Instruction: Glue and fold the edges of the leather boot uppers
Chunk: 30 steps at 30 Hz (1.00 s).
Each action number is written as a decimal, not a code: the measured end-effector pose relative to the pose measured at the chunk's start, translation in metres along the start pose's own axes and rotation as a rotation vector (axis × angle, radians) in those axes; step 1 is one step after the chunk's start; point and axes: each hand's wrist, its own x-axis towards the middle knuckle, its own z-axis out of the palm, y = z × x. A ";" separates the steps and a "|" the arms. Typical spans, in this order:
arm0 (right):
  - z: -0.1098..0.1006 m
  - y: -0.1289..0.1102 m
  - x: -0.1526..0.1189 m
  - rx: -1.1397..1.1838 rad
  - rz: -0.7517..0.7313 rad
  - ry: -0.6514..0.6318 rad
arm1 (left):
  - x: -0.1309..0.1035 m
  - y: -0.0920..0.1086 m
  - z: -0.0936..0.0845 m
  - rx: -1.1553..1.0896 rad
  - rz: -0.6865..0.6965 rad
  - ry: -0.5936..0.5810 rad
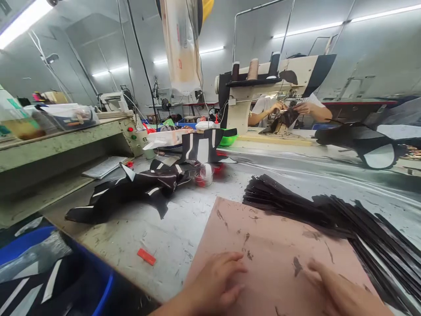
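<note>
A pink board (269, 245) with dark smudges lies on the table in front of me. Over its near left part is my left hand (219, 281), fingers apart and nothing in them. My right hand (338, 285) is at the board's right side, a little blurred, with its fingers loosely spread and holding nothing that I can see. A bundle of dark strips (283, 197) lies along the board's far and right edges. Part of my right hand runs out of the picture at the bottom.
Black cut pieces with white strips (131, 193) lie at the left, near a clear round container (204, 175). A red piece (146, 256) is on the table (167, 245). Below its edge stands a blue bin (107, 294). Opposite, a person's hands (304, 107) work at a sewing machine (240, 105).
</note>
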 end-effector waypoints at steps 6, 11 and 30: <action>-0.075 0.020 0.041 -0.271 0.290 -0.041 | 0.013 -0.010 -0.022 0.117 0.084 0.023; -0.092 0.003 0.074 -0.237 0.162 0.171 | 0.070 -0.015 -0.038 0.290 0.169 0.010; -0.103 0.011 0.122 -0.019 0.165 0.207 | 0.250 0.003 -0.002 0.618 0.300 -0.047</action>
